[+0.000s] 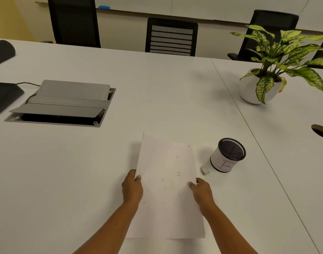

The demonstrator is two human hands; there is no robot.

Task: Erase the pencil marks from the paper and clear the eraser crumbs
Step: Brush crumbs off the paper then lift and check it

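Observation:
A white sheet of paper [166, 165] is held over the white table [83, 171] near its front edge, its far end raised off the surface. My left hand [132, 187] grips the sheet's left edge, thumb on top. My right hand [201, 191] grips the right edge the same way. Several small dark eraser crumbs [168, 180] lie scattered across the middle of the sheet. No clear pencil marks show on it. A small white eraser [204, 170] lies on the table just right of the paper.
A black mesh pen cup [228, 154] with a white label marked "B" stands beside the eraser. A potted plant [263, 83] sits at the far right. An open grey cable box [65, 103] is sunk in the table at left. Black chairs [171, 37] line the far side.

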